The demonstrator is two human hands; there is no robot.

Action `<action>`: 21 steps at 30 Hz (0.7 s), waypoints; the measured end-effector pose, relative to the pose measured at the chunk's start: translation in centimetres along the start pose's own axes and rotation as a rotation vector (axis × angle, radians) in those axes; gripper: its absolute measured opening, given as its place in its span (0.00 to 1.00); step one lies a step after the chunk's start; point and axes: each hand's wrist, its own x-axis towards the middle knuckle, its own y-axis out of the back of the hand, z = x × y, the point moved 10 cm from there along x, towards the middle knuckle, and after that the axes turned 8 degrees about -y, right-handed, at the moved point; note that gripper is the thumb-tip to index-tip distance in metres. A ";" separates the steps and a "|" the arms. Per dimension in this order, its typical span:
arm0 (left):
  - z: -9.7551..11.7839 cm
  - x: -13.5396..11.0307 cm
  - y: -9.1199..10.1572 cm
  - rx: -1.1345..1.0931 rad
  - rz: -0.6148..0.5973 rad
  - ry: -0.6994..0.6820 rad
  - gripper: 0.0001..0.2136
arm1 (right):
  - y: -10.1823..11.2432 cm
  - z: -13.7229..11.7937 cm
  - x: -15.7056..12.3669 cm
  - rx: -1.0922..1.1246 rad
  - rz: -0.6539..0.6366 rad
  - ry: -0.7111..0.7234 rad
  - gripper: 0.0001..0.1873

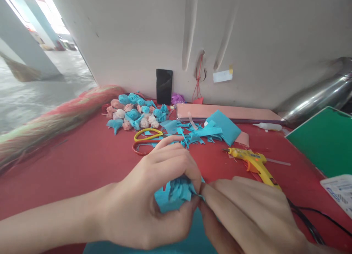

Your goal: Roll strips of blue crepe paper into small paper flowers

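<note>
A crumpled, fringed piece of blue crepe paper (177,191) is curled inside my left hand (154,188), pinched between thumb and forefinger. My right hand (247,210) closes its fingertips on a thin twisted end of the same paper, touching the left fingertips. Beneath both hands spreads a larger blue sheet (194,233), partly hidden by them. Just beyond my left hand lie scissors (147,134) with yellow and red handles, their blades covered from sight. A yellow glue gun (253,162) with an orange trigger rests past my right hand.
Rolled blue, pink and white paper flowers (134,112) are heaped at the back left. Blue scraps (198,133) and a folded blue piece (224,127) lie mid-table. A black phone (164,87) leans on the wall. A green board (327,140) and cables (308,219) are on the right.
</note>
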 end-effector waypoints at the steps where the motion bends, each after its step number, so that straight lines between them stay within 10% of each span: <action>1: 0.0 0.1 0.0 0.007 -0.016 -0.005 0.12 | 0.5 -0.3 -0.1 0.031 0.048 0.041 0.19; 21: -1.0 0.0 -0.7 0.006 -0.014 0.069 0.10 | -1.6 -1.2 -1.1 -0.070 -0.246 0.188 0.13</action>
